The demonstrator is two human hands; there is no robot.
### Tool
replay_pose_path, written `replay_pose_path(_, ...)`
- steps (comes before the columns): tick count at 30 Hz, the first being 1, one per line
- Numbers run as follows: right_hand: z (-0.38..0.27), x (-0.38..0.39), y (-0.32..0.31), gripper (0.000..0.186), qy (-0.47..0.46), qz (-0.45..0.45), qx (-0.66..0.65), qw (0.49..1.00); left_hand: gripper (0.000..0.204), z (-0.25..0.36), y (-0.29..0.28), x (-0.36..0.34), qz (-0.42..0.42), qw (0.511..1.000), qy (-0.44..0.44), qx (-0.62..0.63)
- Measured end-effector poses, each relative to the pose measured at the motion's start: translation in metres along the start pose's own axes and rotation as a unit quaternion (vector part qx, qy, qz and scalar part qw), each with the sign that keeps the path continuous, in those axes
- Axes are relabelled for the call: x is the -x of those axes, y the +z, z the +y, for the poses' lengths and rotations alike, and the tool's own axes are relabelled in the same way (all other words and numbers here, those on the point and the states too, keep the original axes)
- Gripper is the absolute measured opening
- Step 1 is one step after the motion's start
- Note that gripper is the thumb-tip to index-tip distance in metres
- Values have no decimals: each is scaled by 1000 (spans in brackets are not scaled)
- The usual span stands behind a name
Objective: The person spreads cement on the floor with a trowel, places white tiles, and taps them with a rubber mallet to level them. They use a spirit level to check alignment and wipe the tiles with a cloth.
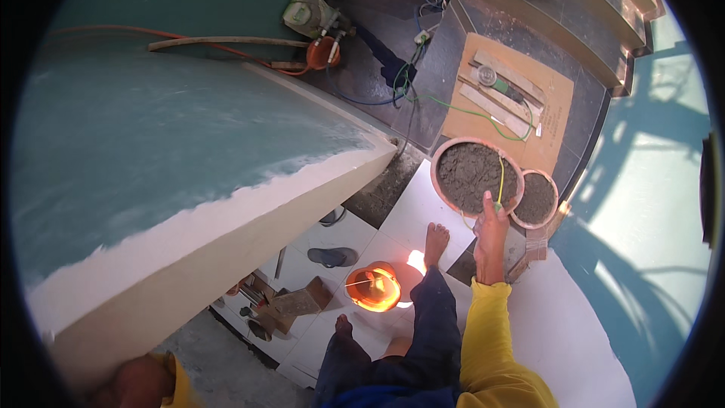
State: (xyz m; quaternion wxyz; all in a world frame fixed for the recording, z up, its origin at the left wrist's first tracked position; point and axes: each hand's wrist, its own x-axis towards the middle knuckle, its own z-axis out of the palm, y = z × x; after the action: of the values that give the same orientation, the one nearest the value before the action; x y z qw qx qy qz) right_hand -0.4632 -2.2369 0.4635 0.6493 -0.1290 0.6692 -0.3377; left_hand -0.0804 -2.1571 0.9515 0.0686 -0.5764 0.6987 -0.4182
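My right hand (492, 228) is closed on a thin yellow strip (501, 174) with a green part at its lower end. The strip rises over a large round tub (436, 183) filled with grey mortar (468, 168). A smaller tub (554, 210), also holding mortar, stands against its right side. At the lower left edge, my left hand (140, 382) is beside the low wall, its fingers too dark and cut off to read. Between my bare feet and the loose things on the left sits an orange bucket (374, 304), brightly sunlit.
A green wall with a pale ledge (249, 272) borders the left. Ahead, an angle grinder (498, 85) and planks lie on cardboard (555, 91). Cables and a pressure washer (310, 12) are farther back; steps (551, 15) rise at right. A slipper (332, 257) lies on white tiles.
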Motion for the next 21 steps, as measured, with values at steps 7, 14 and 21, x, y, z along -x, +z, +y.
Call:
replay_pose_path(7, -4, 156, 31, 20, 12, -76, 102, 992, 60, 36, -42, 44, 58, 969, -168, 172)
replay_pose_path(14, 71, 292, 11, 41, 68, -174, 240, 953, 51, 179, -107, 385, -235, 794, -340, 446)
replay_pose_path(21, 167, 441, 53, 53, 24, -299, 445, 844, 50, 410, -353, 841, -310, 181, -933, 13)
